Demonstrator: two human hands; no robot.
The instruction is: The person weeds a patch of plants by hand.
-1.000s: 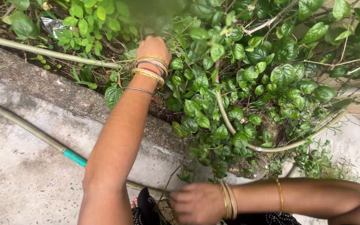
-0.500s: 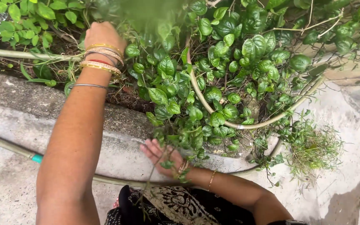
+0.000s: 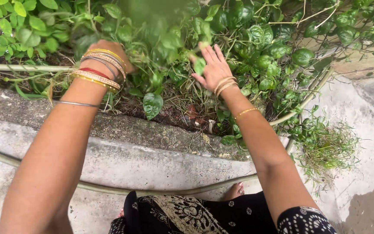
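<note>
Betel-leaf vine (image 3: 256, 39) spreads over the concrete ledge (image 3: 152, 134); my left hand (image 3: 104, 50) is buried in it, grip unreadable, right hand (image 3: 213, 65) open, empty, among leaves. Nothing visibly picked.

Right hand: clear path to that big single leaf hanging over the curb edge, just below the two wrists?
Probably yes. The right hand is open among the vines, and the big leaf hangs exposed over the concrete curb, nothing covering it.

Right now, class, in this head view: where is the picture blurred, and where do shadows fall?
Head view: daylight is soft and even, no glare; a green smear at top centre is out of focus, hiding leaves above the left hand; the right hand shows slight motion blur; one dark shadow lies on the concrete at bottom right.
</note>
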